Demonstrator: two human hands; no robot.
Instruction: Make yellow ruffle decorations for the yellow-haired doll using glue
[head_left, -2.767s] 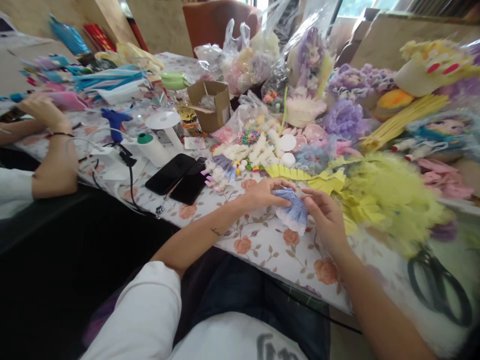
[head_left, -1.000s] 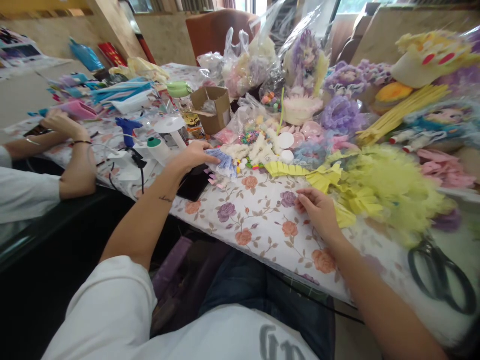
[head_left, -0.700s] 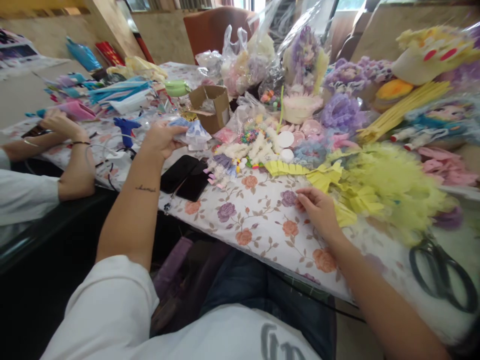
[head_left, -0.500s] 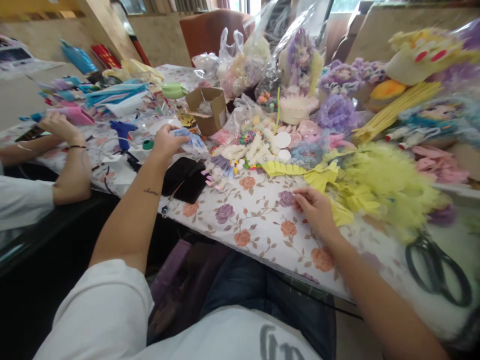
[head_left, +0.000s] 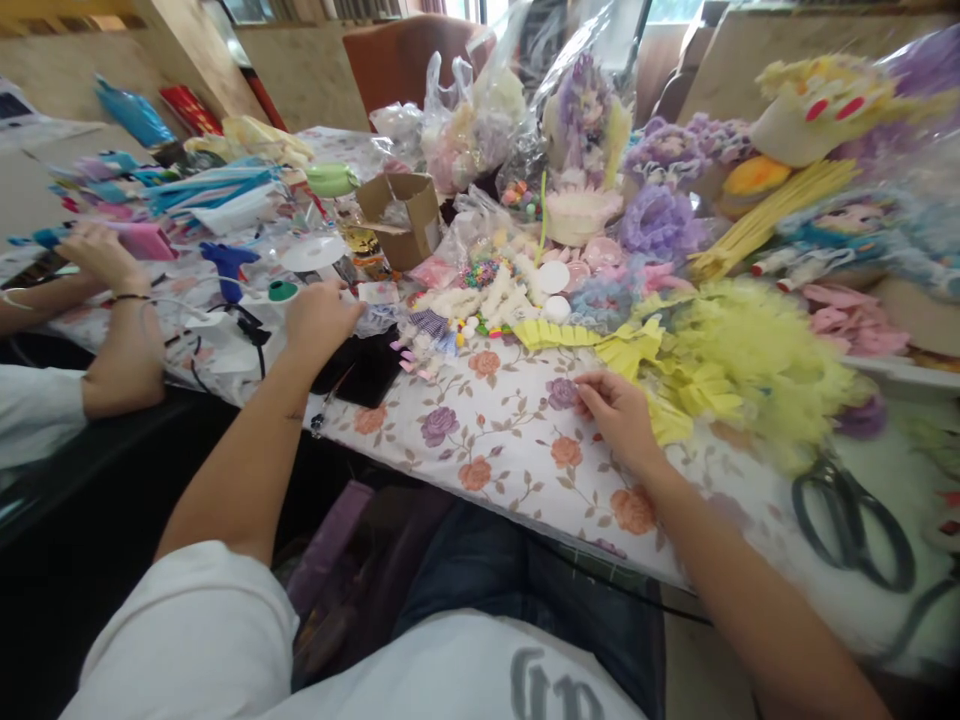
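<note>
blue glue gun (head_left: 229, 272) sits handle down, prob. so its tip stays off the floral tablecloth (head_left: 517, 440). l. hand (head_left: 322, 322) reaches over the black phones (head_left: 369, 380), fingertips at a pale blue lacy cloth piece (head_left: 380, 318), far side of the phones; blurred, can't tell if thumb & fingers pinch it or just touch. r. hand (head_left: 616, 415) rests on the tablecloth, maybe parked there for support: fingers curled, thumb near forefinger, nothing seen btwn, can't tell if tips meet.
</note>
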